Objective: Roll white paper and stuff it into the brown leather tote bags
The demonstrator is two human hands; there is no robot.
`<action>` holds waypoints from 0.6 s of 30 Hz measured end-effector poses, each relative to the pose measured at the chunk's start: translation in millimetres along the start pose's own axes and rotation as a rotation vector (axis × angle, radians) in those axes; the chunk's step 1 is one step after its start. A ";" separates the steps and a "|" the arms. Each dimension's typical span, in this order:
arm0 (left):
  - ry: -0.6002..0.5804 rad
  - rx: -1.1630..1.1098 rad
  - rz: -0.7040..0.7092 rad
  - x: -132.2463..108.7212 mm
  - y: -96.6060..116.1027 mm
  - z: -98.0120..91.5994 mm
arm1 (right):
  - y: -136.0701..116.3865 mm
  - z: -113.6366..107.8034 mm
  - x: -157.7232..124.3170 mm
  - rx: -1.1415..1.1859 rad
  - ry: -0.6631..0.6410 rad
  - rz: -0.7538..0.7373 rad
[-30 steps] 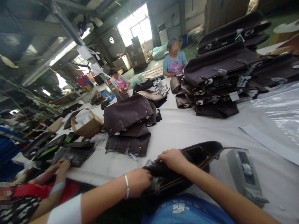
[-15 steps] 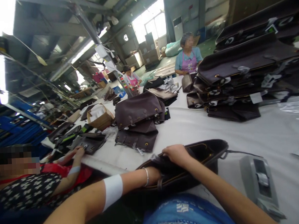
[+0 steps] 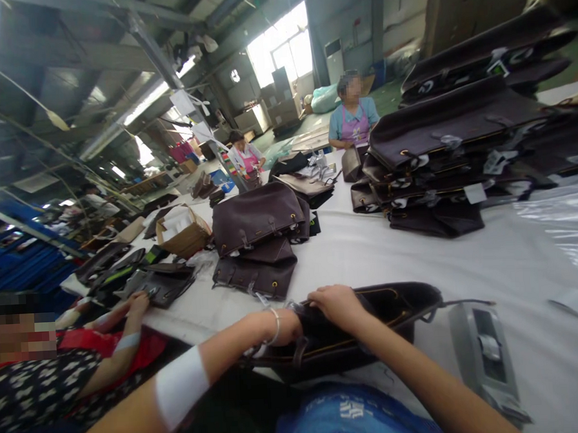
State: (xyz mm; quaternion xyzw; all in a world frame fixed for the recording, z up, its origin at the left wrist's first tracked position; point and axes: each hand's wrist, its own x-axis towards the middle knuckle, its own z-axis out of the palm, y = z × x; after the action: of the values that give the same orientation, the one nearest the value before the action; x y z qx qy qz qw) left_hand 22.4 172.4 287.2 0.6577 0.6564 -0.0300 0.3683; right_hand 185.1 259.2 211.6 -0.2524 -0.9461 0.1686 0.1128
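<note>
A dark brown handbag lies at the table's front edge with its mouth open toward me, showing a black lining and yellow-edged seams. My right hand is closed over the bag's far rim, fingers bent down onto it. Just to its left, my left hand is curled at the left end of the opening; its fingertips are hidden, so what they hold does not show. A bracelet circles that wrist. A thin dark strap runs out from the bag's right end.
A grey tape dispenser stands right of the bag. Beyond lie stacked brown handbags, with a taller pile at right. A cardboard box is at left. A co-worker sits close on my left; two more people work across the table.
My left hand has drawn up and left, out of the bag's inside toward its rim. My right hand stays on the far rim. The view has shifted slightly.
</note>
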 end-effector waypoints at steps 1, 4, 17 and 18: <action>-0.018 0.053 0.004 -13.0 1.8 -12.2 | 2.0 -0.3 1.2 0.010 0.003 -0.004; 0.108 0.316 -0.008 -58.6 -5.3 -16.4 | 4.1 1.8 5.8 0.032 0.010 0.005; 0.898 0.515 -0.040 -70.4 -116.9 103.6 | 44.0 -58.1 -60.3 0.159 -0.098 -0.088; 0.924 0.466 -0.097 -67.2 -116.9 99.8 | 52.1 -59.0 -69.4 0.098 -0.106 -0.073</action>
State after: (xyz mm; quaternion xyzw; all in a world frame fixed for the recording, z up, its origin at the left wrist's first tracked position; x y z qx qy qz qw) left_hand -46.0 48.0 197.8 0.6356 0.7562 0.1008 -0.1180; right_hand 284.4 281.4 237.2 -0.2027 -0.9500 0.2234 0.0808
